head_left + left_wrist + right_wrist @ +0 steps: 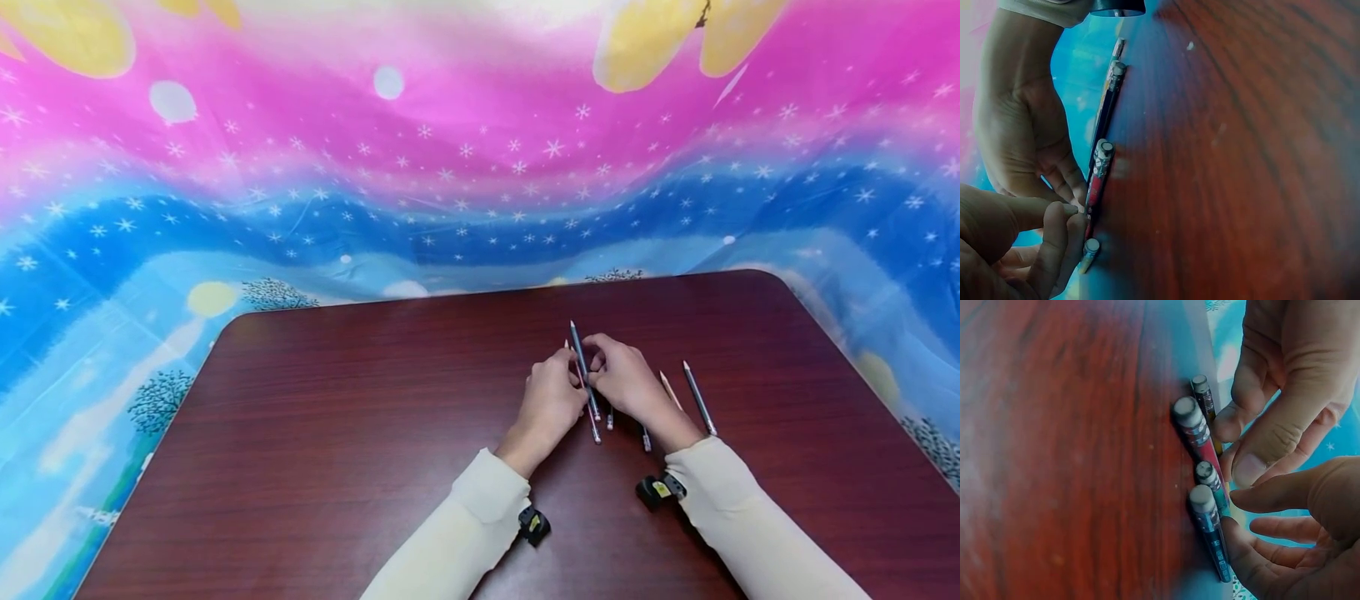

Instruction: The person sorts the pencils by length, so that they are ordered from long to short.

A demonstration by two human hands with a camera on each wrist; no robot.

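Observation:
In the head view both hands meet over a cluster of pencils right of the table's middle. My left hand has thumb and finger at the red pencil, pinching it behind its eraser end. My right hand faces it from the right, thumb and fingertip on either side of a green pencil. Beside these lie a blue-black pencil and a yellow-and-black pencil. A bluish-grey pencil slants between the hands in the head view. The fingers hide the pencils' middle parts.
Right of the right hand lie a dark pencil and a light-wood pencil tip. Another eraser end shows below the right wrist. The dark reddish table meets a colourful cloth backdrop.

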